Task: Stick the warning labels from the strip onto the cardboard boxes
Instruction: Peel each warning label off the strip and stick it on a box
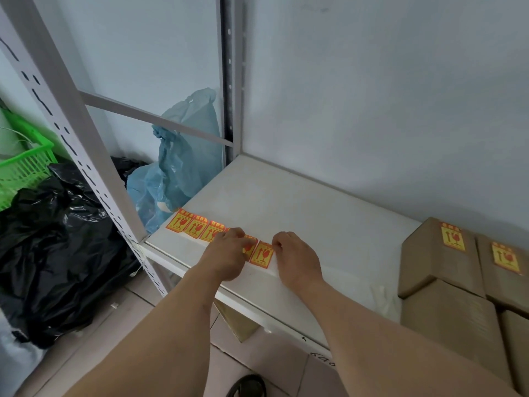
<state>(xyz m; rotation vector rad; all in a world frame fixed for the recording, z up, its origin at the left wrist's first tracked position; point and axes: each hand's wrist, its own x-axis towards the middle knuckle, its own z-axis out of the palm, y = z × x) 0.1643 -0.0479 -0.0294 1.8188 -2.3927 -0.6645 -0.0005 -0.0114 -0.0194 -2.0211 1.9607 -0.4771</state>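
- The left hand [226, 253] reaches forward from the near edge of the white shelf [300, 202], palm down, its fingers curled onto the label strip [200, 224]; the grip is pressed down on the strip, covering one label and part of the next.
- The strip lies flat near the shelf's front left corner, running from that corner toward the hands. Its labels are orange with a yellow panel and red arrow and glass marks; three lie bare left of the left hand.
- The end label [262, 254] shows between the two hands, flat on the shelf and just beside the left hand's knuckles.
- The right hand [297, 259] lies palm down just right of that label, fingertips curled at its upper right corner; whether its grip pinches the edge or only touches it cannot be told, since the fingertips are tucked under.
- At the right end of the shelf, well apart from the hands, stand cardboard boxes [440, 282], stacked and partly cut off by the frame edge. Two upper boxes carry a yellow label on top: the first box label [452, 237] and the second box label [506, 257].
- The print on all labels is too small to read.
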